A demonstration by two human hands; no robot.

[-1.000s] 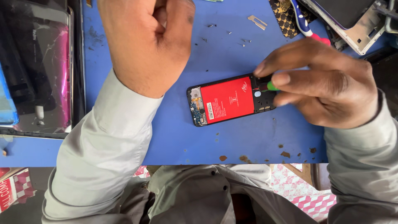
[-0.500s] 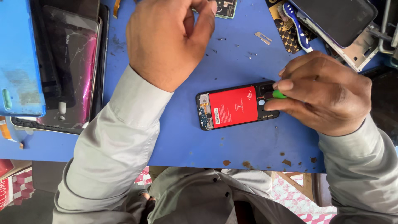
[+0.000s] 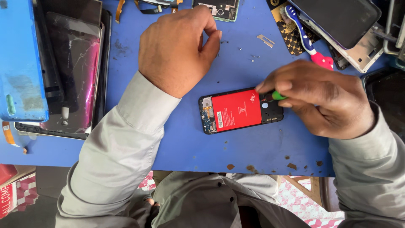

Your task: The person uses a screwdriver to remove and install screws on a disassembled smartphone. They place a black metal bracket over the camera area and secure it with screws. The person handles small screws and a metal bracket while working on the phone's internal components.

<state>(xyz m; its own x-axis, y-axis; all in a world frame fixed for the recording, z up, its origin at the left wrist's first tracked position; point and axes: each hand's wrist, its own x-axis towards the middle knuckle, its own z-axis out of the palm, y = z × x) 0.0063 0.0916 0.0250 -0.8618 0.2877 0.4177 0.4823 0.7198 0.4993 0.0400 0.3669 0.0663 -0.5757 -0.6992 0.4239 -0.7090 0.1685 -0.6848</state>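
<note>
Lying back-off near the middle of the blue desk (image 3: 253, 139), the opened phone (image 3: 241, 110) shows its red battery and bare board. The right hand (image 3: 320, 99) pinches a green-handled tool (image 3: 277, 96) at its right end, while the left hand (image 3: 177, 48), loosely curled farther off, holds nothing visible; reassembly is left.

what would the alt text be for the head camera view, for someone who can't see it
A person's right hand holds a green-tipped tool against an opened phone with a red battery, lying on a blue table. The left hand hovers curled above the table, near phone parts stacked at the left edge.
</note>
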